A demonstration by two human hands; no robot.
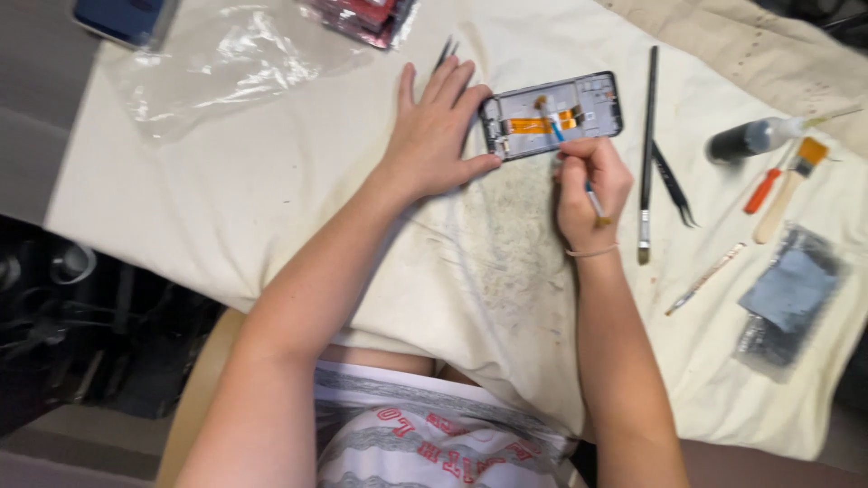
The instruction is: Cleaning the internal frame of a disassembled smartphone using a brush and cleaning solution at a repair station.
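The tip of the small brush (pixel 573 161) is hard to make out where it meets the inside of the opened phone (pixel 551 116); its bristle end seems to rest on the orange flex cable (pixel 541 125), though actual contact cannot be told. Much of the brush's shaft is hidden inside the right hand (pixel 590 181), and only a short yellowish end shows below the knuckles. The phone's left edge is covered by the fingertips of the left hand (pixel 437 136). Beyond the left hand, a pair of tweezers (pixel 445 52) is mostly hidden behind the fingers.

The left hand lies flat and spread, palm down on the cream cloth (pixel 271 181), thumb and forefinger pressed against the phone's left end, bracing it rather than gripping. The right hand is curled shut around the brush like a pen, wrist bent, directly below the phone. The phone lies between the two hands, just above the right.

To the right of the right hand lie a long black tool (pixel 646 154), black tweezers (pixel 674 185), a dark bottle (pixel 750 140), an orange-handled screwdriver (pixel 764 188) and a flat paintbrush (pixel 788 185).
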